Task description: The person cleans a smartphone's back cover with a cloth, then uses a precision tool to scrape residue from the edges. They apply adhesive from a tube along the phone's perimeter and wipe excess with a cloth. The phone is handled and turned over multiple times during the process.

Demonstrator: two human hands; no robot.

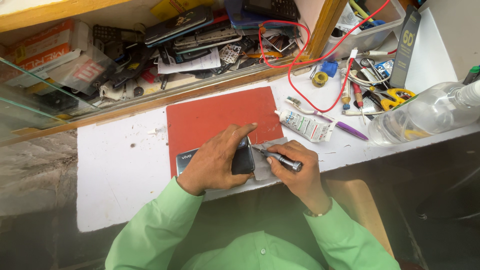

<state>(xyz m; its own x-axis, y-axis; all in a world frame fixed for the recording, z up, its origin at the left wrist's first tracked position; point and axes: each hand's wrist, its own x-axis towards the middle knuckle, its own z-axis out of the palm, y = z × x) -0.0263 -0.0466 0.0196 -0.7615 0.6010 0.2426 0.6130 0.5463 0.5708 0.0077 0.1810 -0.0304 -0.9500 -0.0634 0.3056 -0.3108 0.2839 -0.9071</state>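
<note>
Your left hand (215, 162) clamps the dark phone (240, 159) flat on the red mat (215, 112); right-hand fingers (280, 150) pinch the screwdriver (280, 160). Phone appears rigid, slippery, fragile: grip its edges.

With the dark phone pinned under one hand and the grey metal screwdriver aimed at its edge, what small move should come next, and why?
Probably ease the tip of the slim grey metal screwdriver the last bit onto the edge of the dark glossy phone. The right hand holds it low, pointing at that edge, while the left hand presses the phone flat on the red rectangular mat, so it looks steadied for contact.
</note>
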